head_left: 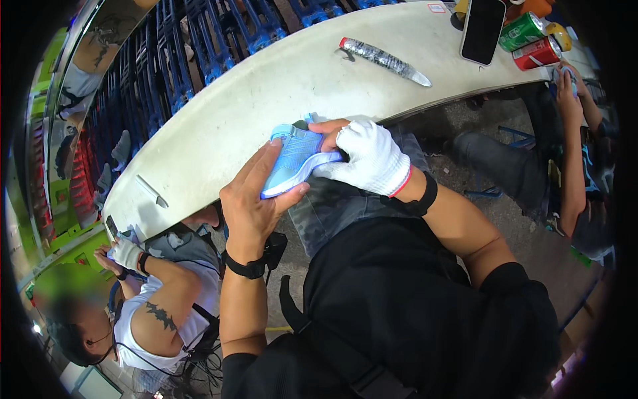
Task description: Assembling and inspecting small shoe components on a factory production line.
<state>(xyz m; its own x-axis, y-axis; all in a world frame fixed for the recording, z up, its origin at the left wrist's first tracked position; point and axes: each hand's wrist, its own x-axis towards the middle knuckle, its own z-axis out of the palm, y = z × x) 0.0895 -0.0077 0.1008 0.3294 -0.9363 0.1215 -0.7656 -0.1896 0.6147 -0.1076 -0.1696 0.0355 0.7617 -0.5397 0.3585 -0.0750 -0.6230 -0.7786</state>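
A small light-blue shoe (290, 158) with a paler sole is held between both my hands over the table's near edge. My bare left hand (254, 194) is closed around one end, thumb along the sole and fingers on the upper. At the other end, my right hand (369, 157) grips the shoe. It wears a white knitted glove that leaves some fingertips bare. Those fingers partly cover the shoe's opening and strap, so its inside is hidden.
On the curved white table (219, 126) lie a wrapped tool with a pale tip (385, 61), a thin pale tool (151, 191), a black phone (483, 30), a green can (523, 31) and a red can (537, 53). Blue racks (199, 40) stand behind. Co-workers sit left (166, 319) and right (570, 159).
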